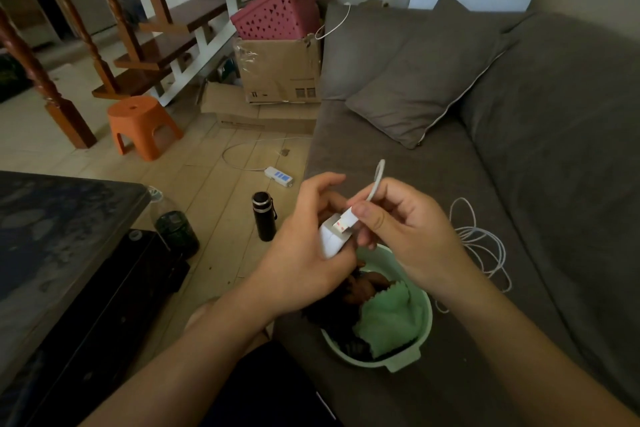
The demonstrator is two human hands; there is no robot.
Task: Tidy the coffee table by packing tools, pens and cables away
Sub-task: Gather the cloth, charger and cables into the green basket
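My left hand [308, 253] grips a white charger block [332, 237] just above a pale green basin [424, 329]. My right hand [408, 239] pinches the white USB plug [348, 220] at the block's top face; whether the plug is seated in the block I cannot tell. Its white cable [481, 243] arcs up past my right fingers and lies in loose coils on the grey sofa seat to the right. The basin sits on the sofa in front of me and holds a green cloth [391, 319] and dark items hidden partly by my hands.
The dark coffee table [52, 236] stands at left. On the floor are a black flask [265, 217], a dark plastic bottle [175, 225], a white power strip [278, 177] with its cord, an orange stool [142, 125] and cardboard boxes [280, 73]. A grey cushion [426, 80] lies on the sofa.
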